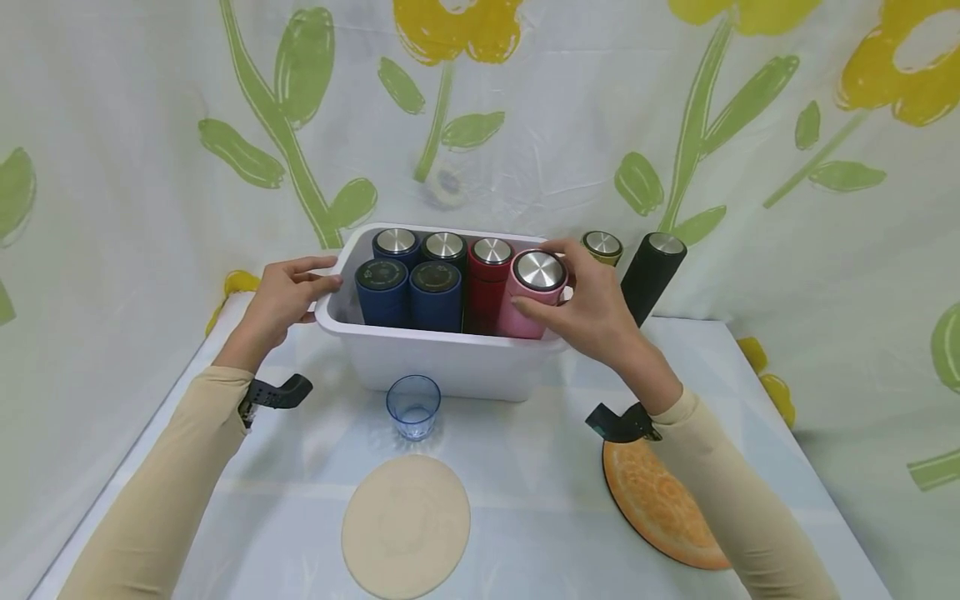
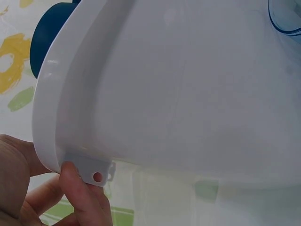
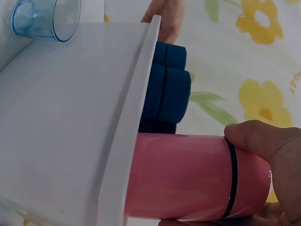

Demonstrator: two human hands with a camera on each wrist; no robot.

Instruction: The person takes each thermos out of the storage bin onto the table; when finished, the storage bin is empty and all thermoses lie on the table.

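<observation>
The right hand (image 1: 600, 312) is gripping the pink flask (image 1: 534, 293) near its top, the flask standing in the white bin (image 1: 442, 362) beside a red flask (image 1: 489, 283). The left hand (image 1: 288, 292) is holding the bin's left rim. A blue cup (image 1: 413, 405) is sitting on the worktop (image 1: 540, 467) in front.

A clear blue cup (image 1: 413, 405) stands on the tabletop (image 1: 525, 450) just in front of the tub. Nearer the viewer lie 2 flat mats: a round beige one (image 1: 406, 525) and an orange-slice one (image 1: 660, 508) (partly under a sleeve). Behind the tub stand 2 more flasks, an olive one (image 1: 602, 247) and a tilted black one (image 1: 651, 275). A flower-printed cloth (image 1: 150, 125) hangs behind.
</observation>
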